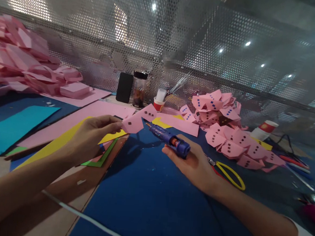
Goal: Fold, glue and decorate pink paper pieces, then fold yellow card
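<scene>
My left hand [98, 133] pinches the left edge of a folded pink paper piece [134, 123] marked with small dark squares. In my right hand [190, 165] is a blue glue gun [169, 138], its orange-tipped nozzle pointing left, close to the right side of the pink piece. Whether the nozzle touches the paper I cannot tell. Both hands are above the dark blue mat [152, 196]. More pink pieces with dark and blue squares [229, 146] are heaped behind and to the right of my right hand.
Yellow-handled scissors [230, 175] lie beside my right wrist. Coloured sheets [54, 143] and a pink paper heap [29, 58] are at left. A jar [139, 89], black box [124, 87] and red cup [158, 104] stand behind; a white cable [85, 217] crosses the front.
</scene>
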`<state>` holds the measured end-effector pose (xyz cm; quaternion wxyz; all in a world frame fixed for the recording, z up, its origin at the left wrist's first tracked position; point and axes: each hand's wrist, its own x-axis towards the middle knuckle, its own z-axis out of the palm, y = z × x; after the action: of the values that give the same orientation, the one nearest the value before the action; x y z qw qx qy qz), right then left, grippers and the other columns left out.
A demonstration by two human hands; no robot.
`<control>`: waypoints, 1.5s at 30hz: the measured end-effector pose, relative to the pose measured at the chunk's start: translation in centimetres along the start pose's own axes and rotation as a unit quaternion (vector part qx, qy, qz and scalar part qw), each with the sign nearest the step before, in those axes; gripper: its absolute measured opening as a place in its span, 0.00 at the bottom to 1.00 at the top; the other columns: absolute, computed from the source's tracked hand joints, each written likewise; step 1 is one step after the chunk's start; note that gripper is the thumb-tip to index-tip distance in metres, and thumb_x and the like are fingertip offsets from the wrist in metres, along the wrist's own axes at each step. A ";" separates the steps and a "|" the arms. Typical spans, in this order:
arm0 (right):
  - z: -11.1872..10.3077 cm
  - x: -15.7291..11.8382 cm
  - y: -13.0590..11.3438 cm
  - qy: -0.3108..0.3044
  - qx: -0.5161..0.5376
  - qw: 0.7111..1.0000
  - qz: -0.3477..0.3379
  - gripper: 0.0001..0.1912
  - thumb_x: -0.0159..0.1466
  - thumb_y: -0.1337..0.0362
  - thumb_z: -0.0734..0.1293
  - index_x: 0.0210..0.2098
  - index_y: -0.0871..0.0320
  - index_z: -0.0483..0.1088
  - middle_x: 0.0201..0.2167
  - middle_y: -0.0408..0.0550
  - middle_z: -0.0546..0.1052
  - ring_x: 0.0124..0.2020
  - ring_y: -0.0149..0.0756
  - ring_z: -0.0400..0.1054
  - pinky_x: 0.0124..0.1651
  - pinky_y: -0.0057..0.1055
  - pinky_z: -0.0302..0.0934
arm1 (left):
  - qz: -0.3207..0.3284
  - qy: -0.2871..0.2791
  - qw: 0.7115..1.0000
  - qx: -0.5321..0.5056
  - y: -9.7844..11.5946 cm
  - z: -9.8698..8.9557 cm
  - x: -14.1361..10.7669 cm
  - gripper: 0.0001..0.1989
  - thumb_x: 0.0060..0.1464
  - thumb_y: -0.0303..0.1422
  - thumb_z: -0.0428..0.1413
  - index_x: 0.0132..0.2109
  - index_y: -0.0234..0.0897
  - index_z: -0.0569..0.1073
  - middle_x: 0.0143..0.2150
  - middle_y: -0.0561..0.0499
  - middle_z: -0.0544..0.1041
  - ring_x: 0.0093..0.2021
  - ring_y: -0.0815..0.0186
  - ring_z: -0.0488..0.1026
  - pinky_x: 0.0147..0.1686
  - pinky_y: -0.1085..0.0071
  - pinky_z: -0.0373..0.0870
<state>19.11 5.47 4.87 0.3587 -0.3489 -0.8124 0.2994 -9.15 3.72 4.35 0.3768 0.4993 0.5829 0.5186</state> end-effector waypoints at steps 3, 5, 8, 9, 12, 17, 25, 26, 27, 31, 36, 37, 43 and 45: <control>-1.5 -1.4 0.5 0.032 -0.025 0.998 0.046 0.13 0.65 0.52 0.68 0.39 0.56 0.71 0.29 0.44 0.74 0.28 0.32 0.67 0.30 0.28 0.63 | -0.016 0.058 0.998 0.000 0.0 -0.6 0.5 0.12 0.50 0.42 0.64 0.37 0.38 0.78 0.33 0.54 0.77 0.31 0.70 0.69 0.27 0.77 0.63; -2.5 -2.6 1.1 0.056 -0.027 0.995 0.073 0.14 0.64 0.51 0.68 0.38 0.56 0.72 0.28 0.43 0.74 0.26 0.32 0.66 0.28 0.28 0.62 | 0.005 0.080 0.997 0.000 -0.4 -1.2 1.1 0.12 0.50 0.41 0.64 0.37 0.38 0.78 0.34 0.55 0.77 0.35 0.69 0.71 0.32 0.78 0.65; -3.9 -4.3 1.6 0.082 -0.037 0.991 0.101 0.13 0.63 0.52 0.69 0.35 0.56 0.73 0.24 0.41 0.72 0.22 0.30 0.63 0.26 0.28 0.61 | 0.048 0.081 0.995 -0.020 -1.3 -2.1 2.0 0.11 0.50 0.39 0.65 0.38 0.37 0.78 0.36 0.55 0.77 0.41 0.67 0.72 0.45 0.74 0.68; -4.4 -4.8 1.7 0.086 -0.043 0.989 0.109 0.12 0.63 0.52 0.70 0.35 0.55 0.73 0.22 0.40 0.71 0.21 0.29 0.62 0.26 0.28 0.60 | 0.051 0.087 0.995 -0.022 -1.6 -2.3 2.2 0.11 0.50 0.38 0.65 0.37 0.37 0.78 0.36 0.55 0.77 0.40 0.67 0.72 0.46 0.73 0.68; -5.6 -6.0 2.0 0.088 -0.050 0.986 0.131 0.12 0.63 0.52 0.70 0.36 0.55 0.73 0.20 0.39 0.70 0.20 0.30 0.61 0.25 0.28 0.60 | 0.039 0.092 0.995 -0.007 -1.8 -2.5 2.3 0.10 0.49 0.36 0.65 0.38 0.38 0.78 0.37 0.56 0.78 0.41 0.66 0.73 0.48 0.72 0.68; -6.7 -7.6 2.5 0.090 -0.049 0.983 0.152 0.13 0.64 0.52 0.69 0.37 0.55 0.73 0.22 0.39 0.71 0.20 0.30 0.63 0.25 0.28 0.60 | -0.001 0.105 0.994 -0.009 -1.5 -2.0 2.0 0.09 0.48 0.35 0.64 0.39 0.38 0.78 0.36 0.56 0.79 0.39 0.67 0.74 0.42 0.75 0.70; -7.4 -8.0 3.6 0.118 -0.099 0.978 0.141 0.16 0.64 0.49 0.68 0.39 0.55 0.74 0.26 0.42 0.75 0.24 0.33 0.67 0.28 0.30 0.62 | -0.033 0.088 0.995 0.021 -1.0 -1.2 1.3 0.12 0.47 0.38 0.65 0.39 0.40 0.78 0.39 0.57 0.80 0.39 0.67 0.74 0.34 0.79 0.70; -7.6 -8.0 3.6 0.130 -0.108 0.976 0.135 0.16 0.63 0.49 0.68 0.39 0.55 0.74 0.27 0.43 0.76 0.26 0.34 0.69 0.30 0.31 0.64 | -0.039 0.090 0.995 0.033 -0.9 -1.0 1.1 0.13 0.47 0.40 0.65 0.40 0.41 0.78 0.38 0.57 0.80 0.37 0.67 0.75 0.31 0.79 0.70; -7.8 -8.0 3.6 0.140 -0.115 0.975 0.130 0.16 0.64 0.49 0.68 0.39 0.55 0.74 0.28 0.44 0.77 0.28 0.36 0.70 0.32 0.32 0.65 | -0.045 0.092 0.994 0.043 -0.7 -0.9 0.9 0.14 0.47 0.41 0.65 0.40 0.41 0.78 0.36 0.58 0.80 0.35 0.67 0.74 0.29 0.79 0.70; -8.5 -7.7 3.4 0.150 -0.102 0.976 0.124 0.16 0.65 0.49 0.67 0.40 0.55 0.75 0.28 0.45 0.78 0.31 0.38 0.73 0.35 0.33 0.66 | -0.063 0.104 0.989 0.083 0.1 -0.2 0.4 0.16 0.46 0.43 0.64 0.42 0.41 0.78 0.33 0.57 0.80 0.29 0.67 0.73 0.24 0.77 0.69; -8.9 -7.4 3.8 0.202 -0.115 0.967 0.107 0.16 0.64 0.50 0.68 0.38 0.56 0.75 0.26 0.46 0.77 0.28 0.38 0.72 0.32 0.33 0.66 | -0.071 0.108 0.985 0.114 0.1 -0.2 0.4 0.17 0.47 0.45 0.64 0.43 0.44 0.79 0.35 0.57 0.81 0.30 0.66 0.75 0.24 0.77 0.70; -9.0 -7.4 3.9 0.209 -0.125 0.965 0.101 0.16 0.64 0.50 0.68 0.37 0.57 0.75 0.27 0.46 0.77 0.29 0.38 0.73 0.33 0.33 0.67 | -0.079 0.110 0.985 0.109 -0.1 -0.3 0.5 0.18 0.47 0.46 0.64 0.44 0.45 0.79 0.36 0.57 0.81 0.30 0.65 0.75 0.23 0.76 0.71; -9.9 -7.3 4.0 0.228 -0.143 0.959 0.083 0.16 0.65 0.50 0.66 0.38 0.57 0.75 0.29 0.47 0.77 0.33 0.39 0.74 0.34 0.35 0.68 | -0.074 0.092 0.990 0.074 -1.5 -0.8 0.9 0.18 0.47 0.48 0.65 0.45 0.51 0.79 0.40 0.59 0.81 0.33 0.63 0.77 0.26 0.73 0.74; -10.0 -7.3 4.0 0.243 -0.147 0.956 0.077 0.16 0.65 0.50 0.67 0.39 0.57 0.75 0.30 0.48 0.78 0.33 0.39 0.74 0.34 0.35 0.68 | -0.073 0.094 0.988 0.095 -1.8 -1.0 1.0 0.18 0.47 0.49 0.64 0.45 0.51 0.79 0.39 0.60 0.82 0.33 0.62 0.77 0.26 0.72 0.74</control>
<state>32.09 4.49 4.86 0.4660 -0.5215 -0.7063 0.1099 -10.67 4.58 2.87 0.3084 0.4378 0.6971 0.4767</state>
